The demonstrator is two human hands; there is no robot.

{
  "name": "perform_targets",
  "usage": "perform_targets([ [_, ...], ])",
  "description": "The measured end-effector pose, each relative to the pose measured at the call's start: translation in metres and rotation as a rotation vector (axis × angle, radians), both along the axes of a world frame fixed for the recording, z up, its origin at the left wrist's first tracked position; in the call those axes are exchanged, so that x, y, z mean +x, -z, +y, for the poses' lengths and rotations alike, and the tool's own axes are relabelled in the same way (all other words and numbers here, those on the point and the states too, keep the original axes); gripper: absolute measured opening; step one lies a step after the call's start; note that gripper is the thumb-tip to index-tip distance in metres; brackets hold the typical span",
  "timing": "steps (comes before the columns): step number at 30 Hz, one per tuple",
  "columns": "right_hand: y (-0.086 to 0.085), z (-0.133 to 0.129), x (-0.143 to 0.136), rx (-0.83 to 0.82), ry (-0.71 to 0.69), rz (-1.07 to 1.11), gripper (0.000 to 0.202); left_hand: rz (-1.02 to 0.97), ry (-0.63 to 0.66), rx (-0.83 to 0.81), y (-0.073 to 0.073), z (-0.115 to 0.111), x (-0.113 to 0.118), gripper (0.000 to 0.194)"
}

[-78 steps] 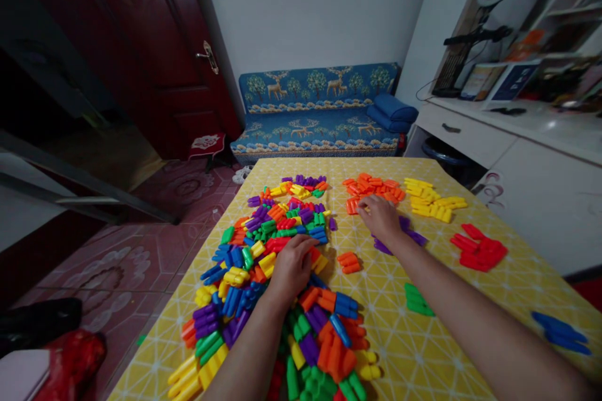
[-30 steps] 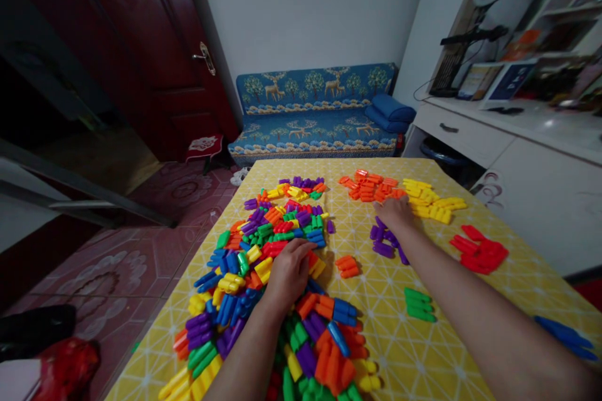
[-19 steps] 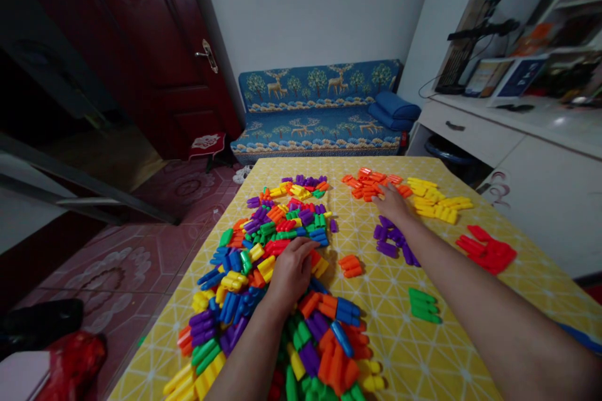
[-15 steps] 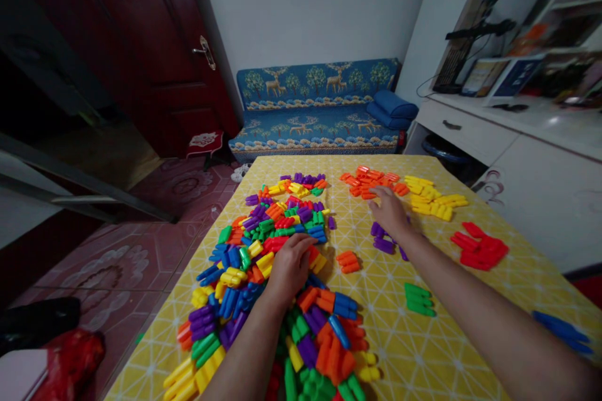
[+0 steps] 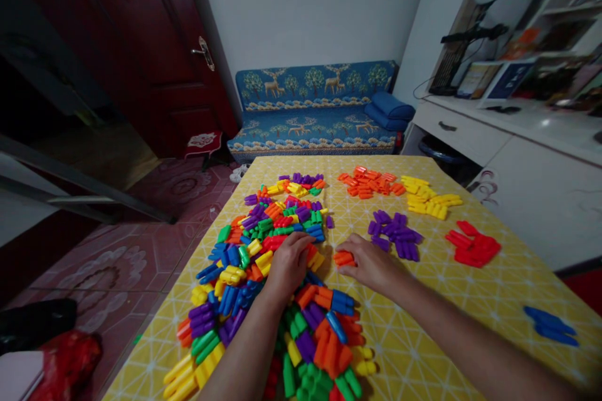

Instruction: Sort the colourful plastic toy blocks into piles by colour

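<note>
My right hand (image 5: 371, 261) has its thumb and fingers closed about a ribbed orange plastic building block (image 5: 345, 259) low over the tablecloth. My left hand (image 5: 288, 263) rests on a large mixed pile of plastic building blocks (image 5: 235, 276), its fingers curled together; what they grip, if anything, is hidden. Beside those fingertips lie an orange and a yellow block (image 5: 318, 261). Just beyond my right hand is a group of purple blocks (image 5: 395, 233). My right forearm covers part of the cloth where a green block lay.
Farther back sit groups of orange blocks (image 5: 369, 182) and yellow blocks (image 5: 430, 196). Red blocks (image 5: 473, 243) and blue blocks (image 5: 549, 326) lie to the right on the yellow cloth (image 5: 423, 351). A patterned sofa (image 5: 315, 106) stands behind the table, a white cabinet (image 5: 527, 182) at right.
My right hand has come back from the far orange group to the single orange block and closed on it. My left hand has hardly moved. The green block is now hidden.
</note>
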State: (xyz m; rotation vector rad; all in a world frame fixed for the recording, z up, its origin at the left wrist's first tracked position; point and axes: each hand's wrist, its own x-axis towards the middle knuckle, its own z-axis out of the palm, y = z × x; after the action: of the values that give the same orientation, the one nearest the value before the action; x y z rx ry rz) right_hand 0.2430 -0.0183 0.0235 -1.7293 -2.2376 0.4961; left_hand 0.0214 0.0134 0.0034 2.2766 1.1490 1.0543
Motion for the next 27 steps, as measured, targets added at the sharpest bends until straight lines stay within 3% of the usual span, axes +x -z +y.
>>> perform_targets([
  [5,-0.003,0.034,0.015,0.049,0.043,0.017,0.022,0.012,-0.002,-0.017,0.002,0.001,-0.001,0.03],
  [10,-0.018,0.09,0.069,0.199,0.406,0.071,0.023,0.02,-0.005,-0.041,0.001,0.0,-0.001,0.031],
  [13,-0.012,0.12,0.112,0.248,0.639,0.05,0.032,0.012,-0.004,-0.046,0.001,0.0,-0.001,0.033],
  [15,-0.003,0.131,0.133,0.218,0.679,0.034,0.029,0.01,-0.004,-0.044,0.002,0.001,-0.001,0.034],
  [21,0.018,0.123,0.141,0.205,0.657,0.005,0.019,0.004,-0.001,-0.039,0.003,0.0,-0.001,0.033],
  [27,0.012,0.106,0.122,0.225,0.586,0.006,0.026,0.004,-0.009,-0.022,0.003,0.001,-0.002,0.035],
])
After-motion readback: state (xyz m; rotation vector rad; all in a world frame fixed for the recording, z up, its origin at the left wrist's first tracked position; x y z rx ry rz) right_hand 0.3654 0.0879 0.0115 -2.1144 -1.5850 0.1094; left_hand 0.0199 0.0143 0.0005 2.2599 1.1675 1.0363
